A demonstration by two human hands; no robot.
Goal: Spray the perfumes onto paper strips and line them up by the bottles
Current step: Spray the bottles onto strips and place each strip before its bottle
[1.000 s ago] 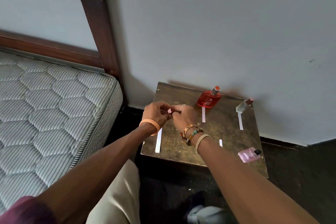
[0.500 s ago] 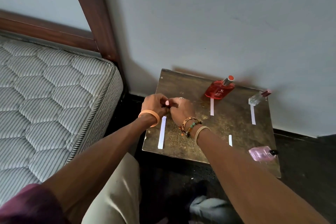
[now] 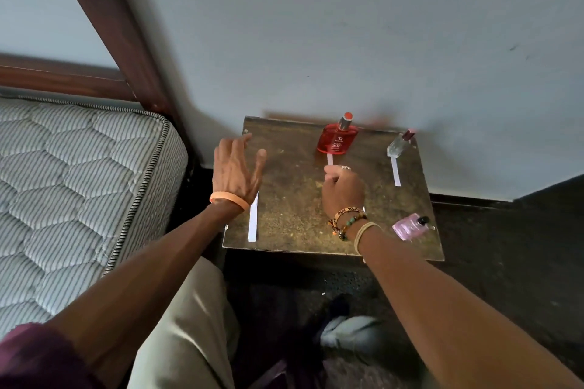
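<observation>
Looking down at the low table set against the wall, I start at its left side, where the left hand hovers over the back left corner, fingers spread and loose, holding nothing. Just under its wrist a long paper strip lies flat along the left edge, running toward the front, with no bottle beside it. Near the middle of the back edge the red bottle stands upright, and a second strip pokes out from its base toward the front. The right hand covers that strip's near end with its fingers curled under; whether they pinch the paper or something small I cannot tell. At the back right corner a small clear bottle stands with a third strip lined up in front of it. Close to the front right corner a pink bottle lies on its side.

To my eye the strips are thin, limp and nearly weightless. They would slide or flutter at a careless touch, so they are best pinched by one end between thumb and fingertip. The bottles look like smooth glass, weighty for their size and breakable, and I would wrap fingers round the body with one finger left free for the sprayer. The pink one, lying so near the edge, seems apt to roll
</observation>
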